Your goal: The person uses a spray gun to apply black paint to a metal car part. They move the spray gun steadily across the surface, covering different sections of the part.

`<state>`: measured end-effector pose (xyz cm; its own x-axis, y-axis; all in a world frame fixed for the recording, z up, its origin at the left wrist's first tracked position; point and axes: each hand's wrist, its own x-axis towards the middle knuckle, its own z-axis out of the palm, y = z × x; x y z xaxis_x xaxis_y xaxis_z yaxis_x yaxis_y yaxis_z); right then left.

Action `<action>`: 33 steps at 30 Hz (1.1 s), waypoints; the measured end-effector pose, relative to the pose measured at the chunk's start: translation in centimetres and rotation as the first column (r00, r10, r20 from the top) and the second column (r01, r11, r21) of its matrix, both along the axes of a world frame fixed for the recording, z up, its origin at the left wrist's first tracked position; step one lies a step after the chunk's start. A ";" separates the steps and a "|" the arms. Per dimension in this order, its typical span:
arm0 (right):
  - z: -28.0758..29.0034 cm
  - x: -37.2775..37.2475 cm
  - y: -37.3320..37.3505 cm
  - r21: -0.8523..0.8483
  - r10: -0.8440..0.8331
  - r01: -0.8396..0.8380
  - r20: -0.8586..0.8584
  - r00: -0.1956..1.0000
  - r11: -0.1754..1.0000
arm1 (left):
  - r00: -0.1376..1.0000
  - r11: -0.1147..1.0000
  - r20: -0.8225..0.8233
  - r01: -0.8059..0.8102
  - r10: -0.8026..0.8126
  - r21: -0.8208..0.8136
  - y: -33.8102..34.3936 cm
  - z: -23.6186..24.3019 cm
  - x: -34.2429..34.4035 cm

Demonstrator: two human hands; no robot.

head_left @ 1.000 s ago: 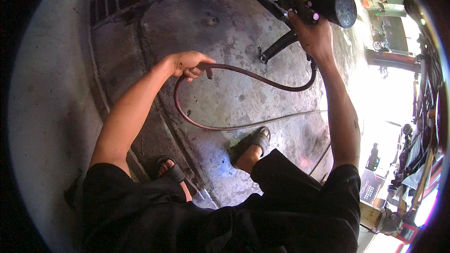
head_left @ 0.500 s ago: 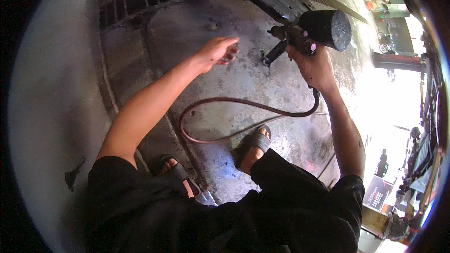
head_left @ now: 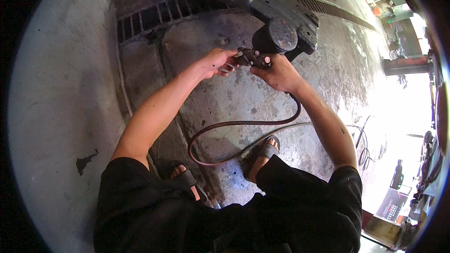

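Risks first, my read only. Left hand (head_left: 218,63) is right at the nozzle end of the spray gun (head_left: 255,58). If the hose (head_left: 234,123) is charged and the trigger gets squeezed, spray hits those fingers. Trigger itself is hidden behind the right hand (head_left: 279,72), so can't tell if it's pressed.

Second: the black cup (head_left: 283,33) looks top-heavy on a one-hand grip. Too much tilt could slop out whatever is inside, and contents aren't visible. Cup also overlaps the dark metal beam (head_left: 276,2) in view; depth unclear, so a knock is possible if they're close.

Third: hose drops from the gun's lower end, loops across the concrete floor (head_left: 206,98) and passes just beside the right sandal (head_left: 269,150). A step on it or a toe in the loop could yank the gun down or trip the wearer.

Position: gun is out front, roughly between the hands, body in the right hand, nozzle end pointing toward the left. Cup sits just beyond the right-hand knuckles. Right hand is clamped on the gun. Left hand has fingers part-curled, thumb side at the nozzle; touching or just short of it, can't tell, nor whether it's pinching anything.
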<state>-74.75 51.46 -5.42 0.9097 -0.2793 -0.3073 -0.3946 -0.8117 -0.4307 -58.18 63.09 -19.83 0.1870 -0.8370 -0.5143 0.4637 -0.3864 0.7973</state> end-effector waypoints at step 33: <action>-1.3 -1.1 -1.0 -0.025 -0.068 0.068 0.025 0.997 0.997 | 0.989 0.996 0.114 -0.091 0.092 -0.015 -1.7 -1.8 -3.1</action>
